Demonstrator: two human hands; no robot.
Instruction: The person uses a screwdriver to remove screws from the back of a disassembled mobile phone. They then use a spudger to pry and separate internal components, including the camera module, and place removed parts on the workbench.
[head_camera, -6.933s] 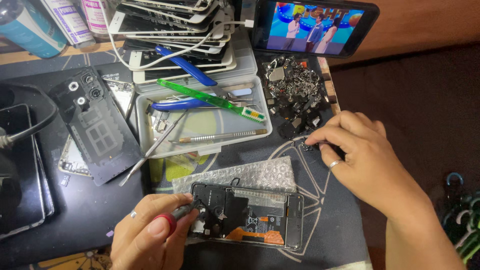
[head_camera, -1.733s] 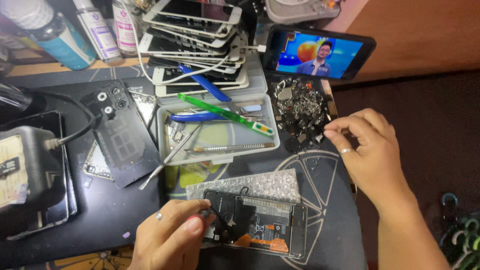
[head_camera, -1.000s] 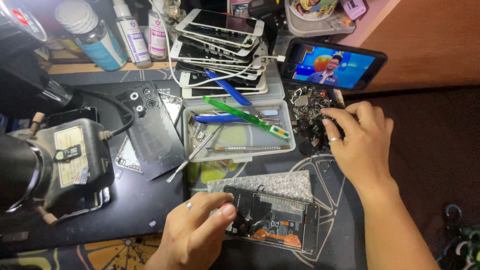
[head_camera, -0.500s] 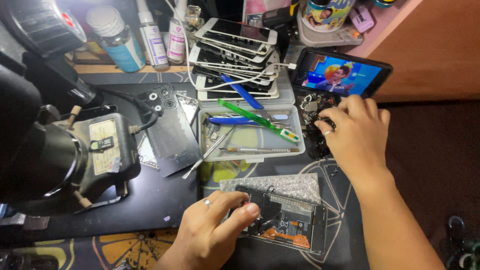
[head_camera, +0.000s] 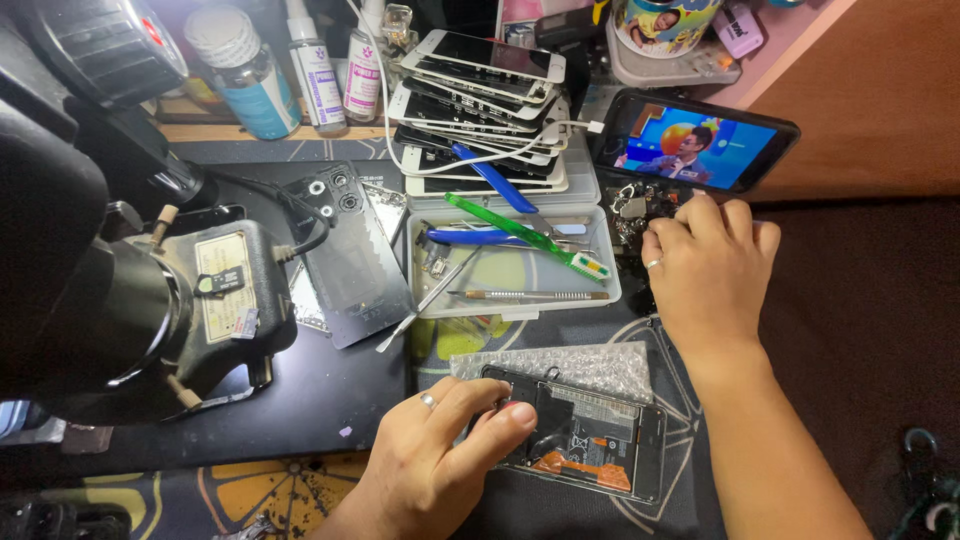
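An opened phone (head_camera: 590, 440) with its back off lies near the front edge of the dark work mat, showing black shields and an orange flex strip. My left hand (head_camera: 440, 450) rests on its left end, thumb and fingers pressed against it. My right hand (head_camera: 710, 270) reaches palm down over a pile of small dark metal parts (head_camera: 640, 205) just below a playing phone (head_camera: 695, 140); its fingers are curled into the pile and what they hold cannot be seen. A piece of bubble wrap (head_camera: 560, 362) lies under the opened phone's far edge.
A clear tray (head_camera: 515, 300) holds a green pry tool (head_camera: 520, 235), blue-handled pliers (head_camera: 470, 237) and a thin metal blade. Behind it stands a stack of phones (head_camera: 480, 110). A black back cover (head_camera: 350, 250) lies left of the tray; a large black microscope (head_camera: 90, 250) fills the left. Bottles stand at the back.
The view has swung left and down, bringing the microscope in. My right hand moved from the mat's right side up into the parts pile. My left hand stayed on the opened phone.
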